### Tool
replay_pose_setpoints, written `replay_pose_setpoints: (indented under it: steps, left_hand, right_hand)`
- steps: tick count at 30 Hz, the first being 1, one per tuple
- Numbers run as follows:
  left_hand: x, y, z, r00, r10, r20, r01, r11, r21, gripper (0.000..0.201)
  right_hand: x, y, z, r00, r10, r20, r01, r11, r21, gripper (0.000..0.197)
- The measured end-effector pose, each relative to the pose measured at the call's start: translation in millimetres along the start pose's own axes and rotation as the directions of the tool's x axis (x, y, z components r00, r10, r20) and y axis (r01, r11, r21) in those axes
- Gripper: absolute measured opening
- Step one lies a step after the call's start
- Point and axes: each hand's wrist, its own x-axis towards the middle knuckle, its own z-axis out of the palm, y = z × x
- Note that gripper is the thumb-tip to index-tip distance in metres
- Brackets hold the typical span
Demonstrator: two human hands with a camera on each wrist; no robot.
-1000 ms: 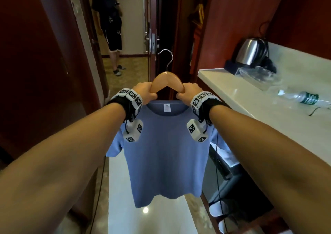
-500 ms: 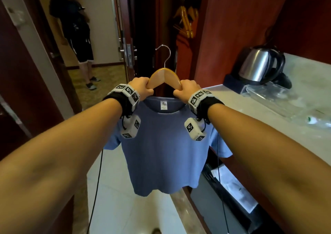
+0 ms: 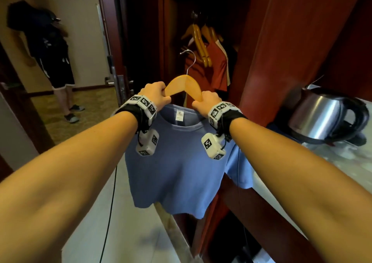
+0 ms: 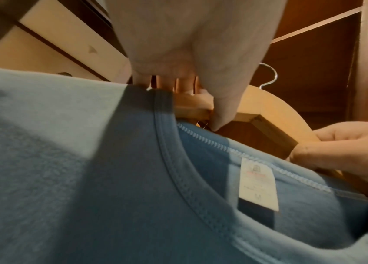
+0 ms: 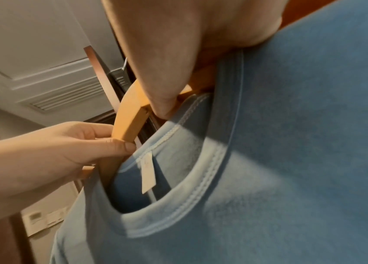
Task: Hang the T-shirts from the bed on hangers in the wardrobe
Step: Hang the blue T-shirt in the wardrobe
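A blue T-shirt (image 3: 181,162) hangs on a wooden hanger (image 3: 184,84) with a metal hook (image 3: 190,61), held up in front of the open wardrobe (image 3: 201,31). My left hand (image 3: 156,94) grips the hanger's left arm and my right hand (image 3: 207,101) grips its right arm, both at the shirt's collar. The wrist views show the collar (image 4: 178,160) with its white label (image 4: 258,184), the hanger (image 5: 131,117) and fingers curled round the wood. Inside the wardrobe an orange-red garment (image 3: 217,67) hangs on yellow wooden hangers (image 3: 201,41).
A steel kettle (image 3: 320,117) stands on a pale countertop (image 3: 342,162) at the right. A red-brown wardrobe panel (image 3: 281,51) rises right of the opening. Another person (image 3: 48,47) stands in the doorway at far left. A door with a metal handle (image 3: 118,79) is left of the wardrobe.
The view has swung right and closer to the wardrobe, so the hanging orange-red garment and hangers now show. Both hands still hold the hanger with the blue T-shirt, now tilted slightly right.
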Motion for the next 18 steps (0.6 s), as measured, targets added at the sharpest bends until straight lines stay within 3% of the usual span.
replay_pose_setpoints:
  steps: [11,18]
  left_hand:
    - [207.1,-20.9,56.5,0.972,0.224,0.076,-0.220,0.974,-0.061,0.013]
    - [300.4,-1.5,76.8,0.897,0.422,0.128,-0.401,0.902,-0.162,0.016]
  right_hand:
    - [155.8,-14.2,12.6,0.948,0.302,-0.104,-0.289,0.950,0.120,0.023]
    - [217.6,-6.6,-9.9,0.880,0.408,-0.243,-0.410,0.911,0.043,0.024]
